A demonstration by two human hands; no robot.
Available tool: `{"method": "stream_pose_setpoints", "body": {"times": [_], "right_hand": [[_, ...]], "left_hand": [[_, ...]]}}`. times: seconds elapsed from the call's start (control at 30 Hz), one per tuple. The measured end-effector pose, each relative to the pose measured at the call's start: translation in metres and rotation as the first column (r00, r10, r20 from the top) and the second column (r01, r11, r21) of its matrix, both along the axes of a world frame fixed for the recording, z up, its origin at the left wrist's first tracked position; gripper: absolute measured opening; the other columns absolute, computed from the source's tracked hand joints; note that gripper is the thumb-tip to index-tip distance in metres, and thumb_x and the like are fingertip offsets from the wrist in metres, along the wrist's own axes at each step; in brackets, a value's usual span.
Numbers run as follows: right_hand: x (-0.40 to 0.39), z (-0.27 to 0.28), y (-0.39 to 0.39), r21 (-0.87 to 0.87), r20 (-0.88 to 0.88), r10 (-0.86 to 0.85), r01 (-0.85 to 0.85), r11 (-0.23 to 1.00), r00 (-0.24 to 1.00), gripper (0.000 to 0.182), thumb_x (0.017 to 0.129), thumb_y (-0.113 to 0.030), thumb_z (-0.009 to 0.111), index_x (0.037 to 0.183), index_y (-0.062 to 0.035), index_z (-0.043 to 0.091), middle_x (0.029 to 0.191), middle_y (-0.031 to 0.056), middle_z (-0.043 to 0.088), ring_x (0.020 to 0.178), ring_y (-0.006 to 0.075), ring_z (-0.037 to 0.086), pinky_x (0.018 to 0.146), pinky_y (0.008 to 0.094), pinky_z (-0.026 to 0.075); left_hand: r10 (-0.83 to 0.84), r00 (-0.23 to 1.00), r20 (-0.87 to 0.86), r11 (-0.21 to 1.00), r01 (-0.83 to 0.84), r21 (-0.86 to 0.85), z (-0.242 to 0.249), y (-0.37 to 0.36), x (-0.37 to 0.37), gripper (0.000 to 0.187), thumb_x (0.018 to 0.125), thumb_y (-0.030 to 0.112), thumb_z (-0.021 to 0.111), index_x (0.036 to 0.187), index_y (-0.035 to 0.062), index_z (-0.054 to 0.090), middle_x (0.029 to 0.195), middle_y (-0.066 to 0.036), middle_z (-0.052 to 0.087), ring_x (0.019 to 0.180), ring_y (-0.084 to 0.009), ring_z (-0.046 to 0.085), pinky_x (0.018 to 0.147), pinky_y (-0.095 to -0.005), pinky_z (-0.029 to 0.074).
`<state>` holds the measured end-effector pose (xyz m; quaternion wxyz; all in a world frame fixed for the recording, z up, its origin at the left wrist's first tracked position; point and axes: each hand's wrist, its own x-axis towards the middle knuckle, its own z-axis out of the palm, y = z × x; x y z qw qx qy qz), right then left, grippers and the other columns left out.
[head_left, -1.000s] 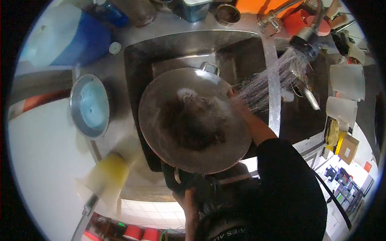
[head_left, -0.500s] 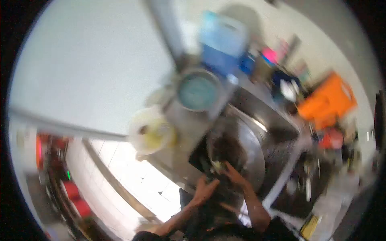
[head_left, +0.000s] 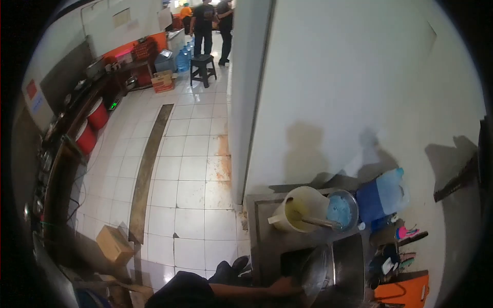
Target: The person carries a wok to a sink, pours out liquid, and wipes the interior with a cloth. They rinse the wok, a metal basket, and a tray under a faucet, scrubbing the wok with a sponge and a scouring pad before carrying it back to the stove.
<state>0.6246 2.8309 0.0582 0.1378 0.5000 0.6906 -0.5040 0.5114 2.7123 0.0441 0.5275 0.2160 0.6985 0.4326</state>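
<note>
**Fisheye frame: bright floor, murky sink**

We get a round fisheye picture, black in the corners, straight lines bowing hard near the rim. Light is even indoor white; we see no lamp. The tiled floor (head_left: 190, 169) is brightest, with pale glare patches. The wall (head_left: 334, 92) reads flat grey, carrying soft-edged shadows (head_left: 305, 149) above the bucket (head_left: 314, 197). We log another, darker shadow at far right. The sink (head_left: 349, 259) is dim, with a thin bright streak beside the pan (head_left: 314, 274). The left hand (head_left: 283, 286) sits in gloom, outline soft. Far-off people (head_left: 204, 23) look small, lacking detail. A green light (head_left: 114, 106) glows at left.
</note>
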Motion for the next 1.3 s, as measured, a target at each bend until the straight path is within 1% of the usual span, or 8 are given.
{"method": "stream_pose_setpoints", "body": {"times": [0.3, 0.73, 0.9, 0.93, 0.97, 1.03, 1.17, 1.3], "right_hand": [[-0.006, 0.011, -0.008, -0.013, -0.055, -0.021, 0.021, 1.000, 0.998, 0.043, 0.100, -0.031, 0.044, 0.133, -0.0064, 0.054, 0.125, 0.0134, 0.058, 0.113, 0.0283, 0.056, 0.100, 0.0404, 0.041], [0.022, 0.007, 0.001, -0.068, -0.147, -0.269, 0.261, 0.963, 0.952, 0.042, 0.098, -0.031, 0.047, 0.131, -0.0060, 0.056, 0.120, 0.0138, 0.060, 0.110, 0.0282, 0.057, 0.098, 0.0405, 0.043], [0.039, 0.017, 0.059, -0.165, -0.397, -0.611, 0.602, 0.781, 0.684, 0.042, 0.097, -0.031, 0.048, 0.130, -0.0059, 0.056, 0.118, 0.0140, 0.060, 0.109, 0.0282, 0.057, 0.098, 0.0405, 0.043], [0.032, 0.028, 0.075, -0.185, -0.456, -0.644, 0.642, 0.744, 0.615, 0.042, 0.097, -0.031, 0.048, 0.129, -0.0058, 0.056, 0.117, 0.0140, 0.060, 0.109, 0.0282, 0.057, 0.098, 0.0405, 0.043], [0.036, 0.040, 0.085, -0.254, -0.529, -0.645, 0.623, 0.740, 0.551, 0.041, 0.093, -0.032, 0.056, 0.124, -0.0059, 0.059, 0.111, 0.0097, 0.061, 0.102, 0.0247, 0.059, 0.091, 0.0390, 0.046], [-0.011, 0.076, 0.123, -0.379, -0.614, -0.637, 0.534, 0.756, 0.466, 0.042, 0.087, -0.032, 0.065, 0.118, -0.0047, 0.060, 0.104, 0.0063, 0.063, 0.094, 0.0198, 0.061, 0.083, 0.0346, 0.049], [-0.112, 0.147, 0.142, -0.436, -0.672, -0.638, 0.496, 0.751, 0.376, 0.043, 0.086, -0.025, 0.070, 0.121, -0.0034, 0.061, 0.112, 0.0078, 0.064, 0.098, 0.0203, 0.062, 0.086, 0.0317, 0.049], [-0.191, 0.094, 0.194, -0.428, -0.636, -0.524, 0.306, 0.851, 0.567, 0.072, 0.085, -0.027, 0.073, 0.141, 0.0012, 0.036, 0.135, 0.0174, 0.051, 0.118, 0.0285, 0.053, 0.096, 0.0417, 0.044]], "left_hand": [[-0.101, 0.995, -0.007, 0.995, 0.101, -0.008, 0.023, -0.012, -0.008, 0.055, 0.086, 0.050, 0.063, 0.111, 0.0005, 0.064, 0.110, -0.018, 0.066, 0.098, -0.0293, 0.065, 0.087, -0.0411, 0.051], [-0.006, 0.999, 0.051, 0.997, 0.002, 0.083, 0.049, -0.016, -0.010, 0.071, 0.079, 0.057, 0.065, 0.115, -0.0042, 0.061, 0.112, -0.025, 0.065, 0.106, -0.0379, 0.062, 0.092, -0.0445, 0.049], [-0.043, 0.975, -0.217, 0.992, 0.068, 0.110, -0.059, -0.001, 0.024, 0.056, 0.082, 0.045, 0.068, 0.114, -0.0017, 0.064, 0.107, -0.023, 0.068, 0.101, -0.0371, 0.065, 0.089, -0.0434, 0.051], [0.034, 0.998, -0.056, 0.996, -0.029, 0.082, -0.014, -0.008, 0.019, 0.053, 0.082, 0.041, 0.068, 0.114, -0.0007, 0.064, 0.108, -0.023, 0.068, 0.102, -0.0364, 0.065, 0.089, -0.0430, 0.051], [0.112, 0.989, 0.098, 0.993, -0.115, 0.027, 0.037, -0.014, -0.002, 0.050, 0.082, 0.038, 0.069, 0.115, 0.0003, 0.063, 0.108, -0.022, 0.068, 0.102, -0.0357, 0.065, 0.089, -0.0426, 0.051], [0.028, 0.985, 0.172, 0.993, -0.047, 0.106, 0.018, -0.010, -0.002, 0.052, 0.083, 0.036, 0.069, 0.119, 0.0002, 0.061, 0.110, -0.020, 0.068, 0.103, -0.0328, 0.065, 0.090, -0.0404, 0.050], [0.061, 0.998, 0.035, 0.987, -0.065, 0.145, 0.041, -0.011, -0.003, 0.047, 0.083, 0.034, 0.069, 0.115, 0.0000, 0.062, 0.108, -0.018, 0.069, 0.100, -0.0306, 0.066, 0.089, -0.0388, 0.050], [0.088, 0.995, 0.038, 0.996, -0.089, 0.021, 0.059, -0.010, -0.005, 0.046, 0.082, 0.033, 0.070, 0.111, -0.0014, 0.063, 0.105, -0.018, 0.069, 0.098, -0.0285, 0.066, 0.086, -0.0379, 0.051]]}}
